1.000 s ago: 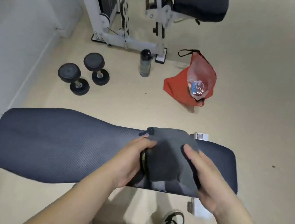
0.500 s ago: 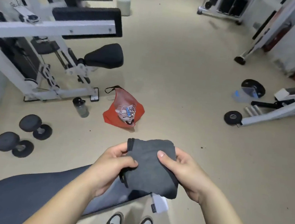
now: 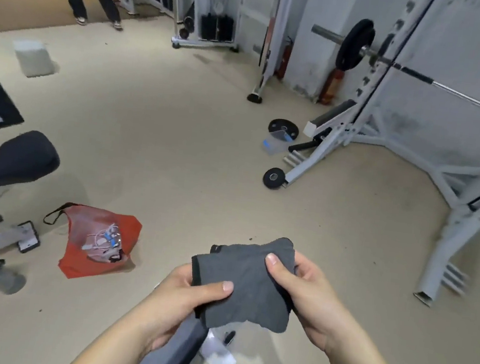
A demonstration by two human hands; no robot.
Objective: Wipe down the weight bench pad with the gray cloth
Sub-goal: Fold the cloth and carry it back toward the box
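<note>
Holding: gray cloth point(image 3: 245, 288), folded, pinched between your left hand point(image 3: 188, 293) and right hand point(image 3: 306, 293), off the bench pad point(image 3: 178, 352). Wiping judged unfinished or possibly done; cannot tell.

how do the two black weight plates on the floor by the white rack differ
The far weight plate lies flat in the open and looks larger, with a clear plastic container just in front of it. The near weight plate looks smaller and sits at the end of a white rack leg, apparently touching it. Both are black discs with a pale centre, on the beige floor.
</note>
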